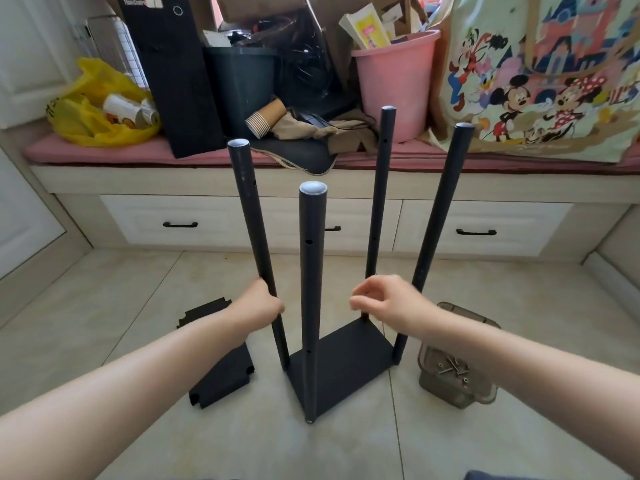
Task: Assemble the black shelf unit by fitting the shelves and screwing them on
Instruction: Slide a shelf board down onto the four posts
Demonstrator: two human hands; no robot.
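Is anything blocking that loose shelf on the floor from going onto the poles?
Only the person's own arm: it crosses over the loose shelf, and the left hand grips one pole. Pole tops are free.

Matt black smooth pole (258,237) gripped by the left hand (256,306), matt black shelf (346,358) below the grip, matt black board (225,372) left of it, smoky see-through plastic tub (440,386) right of the grip, dull metal screws (452,367) inside, glossy floor tiles (121,289)
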